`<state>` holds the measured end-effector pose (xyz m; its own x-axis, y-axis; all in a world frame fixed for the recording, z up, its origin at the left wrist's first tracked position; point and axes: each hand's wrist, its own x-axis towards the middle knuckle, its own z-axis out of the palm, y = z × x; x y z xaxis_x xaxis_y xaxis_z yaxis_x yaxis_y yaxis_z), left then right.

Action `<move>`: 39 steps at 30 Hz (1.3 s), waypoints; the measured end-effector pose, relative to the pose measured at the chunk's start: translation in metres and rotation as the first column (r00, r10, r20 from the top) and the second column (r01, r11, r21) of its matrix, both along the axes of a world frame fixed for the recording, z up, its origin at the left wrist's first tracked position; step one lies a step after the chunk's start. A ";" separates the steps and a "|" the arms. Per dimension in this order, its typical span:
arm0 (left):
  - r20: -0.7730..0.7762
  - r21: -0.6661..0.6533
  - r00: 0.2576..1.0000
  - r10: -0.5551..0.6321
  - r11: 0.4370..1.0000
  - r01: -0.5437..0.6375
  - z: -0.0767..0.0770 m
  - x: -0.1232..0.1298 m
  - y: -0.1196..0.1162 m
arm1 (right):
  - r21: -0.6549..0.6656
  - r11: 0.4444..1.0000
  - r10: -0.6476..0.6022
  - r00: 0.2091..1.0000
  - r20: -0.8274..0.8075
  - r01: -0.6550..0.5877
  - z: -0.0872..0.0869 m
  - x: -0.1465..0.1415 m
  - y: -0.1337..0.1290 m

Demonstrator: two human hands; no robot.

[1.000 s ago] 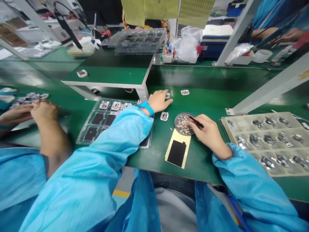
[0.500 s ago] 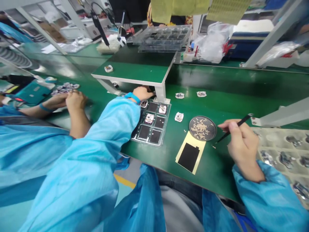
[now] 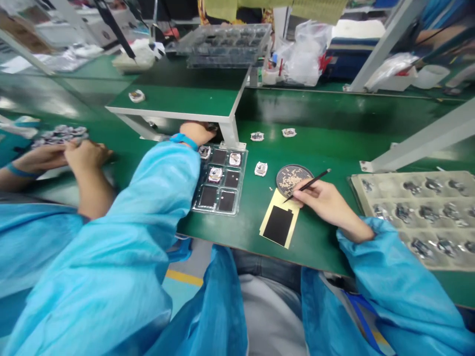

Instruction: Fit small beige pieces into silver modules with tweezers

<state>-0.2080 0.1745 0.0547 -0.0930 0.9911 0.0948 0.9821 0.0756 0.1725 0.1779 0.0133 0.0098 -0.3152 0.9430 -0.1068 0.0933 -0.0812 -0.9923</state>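
My right hand point(image 3: 322, 200) is closed around black tweezers point(image 3: 306, 185), whose tip points down over a yellow backing sheet point(image 3: 293, 217). On that sheet lies a black rectangular sticker point(image 3: 277, 225). Right behind is a round dark dish point(image 3: 285, 170) strewn with small beige pieces. My left hand point(image 3: 196, 132) reaches under the green raised shelf point(image 3: 178, 101), its fingers hidden behind the shelf's leg. Below that wrist lies a clear blister tray point(image 3: 237, 198) with dark square pockets, some holding white watch-case-like parts point(image 3: 215, 174).
Loose white-metal parts point(image 3: 261, 169) lie between tray and dish. A cream compartment tray point(image 3: 356, 185) of metal parts stands at right, below a slanted white post point(image 3: 419, 138). Clear trays point(image 3: 226, 47) are stacked on the shelf. A co-worker's hands point(image 3: 85, 153) are at left.
My right hand has moved left with the tweezers, from right of the dish to over the yellow sheet. The camera view has shifted. My left hand stays under the shelf.
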 end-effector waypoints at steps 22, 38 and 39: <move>0.760 0.126 0.448 -0.472 0.782 0.610 -0.021 0.155 -0.143 | 0.151 0.983 0.041 0.934 0.355 -0.101 -0.002 0.014 0.003; 0.928 0.025 0.298 -0.222 0.838 0.546 -0.041 0.160 -0.149 | 0.134 0.990 -0.046 0.997 0.067 0.037 0.023 0.017 -0.003; 0.927 0.020 0.304 -0.221 0.835 0.549 -0.041 0.160 -0.149 | 0.177 0.982 -0.081 0.996 0.041 0.072 0.025 0.017 -0.004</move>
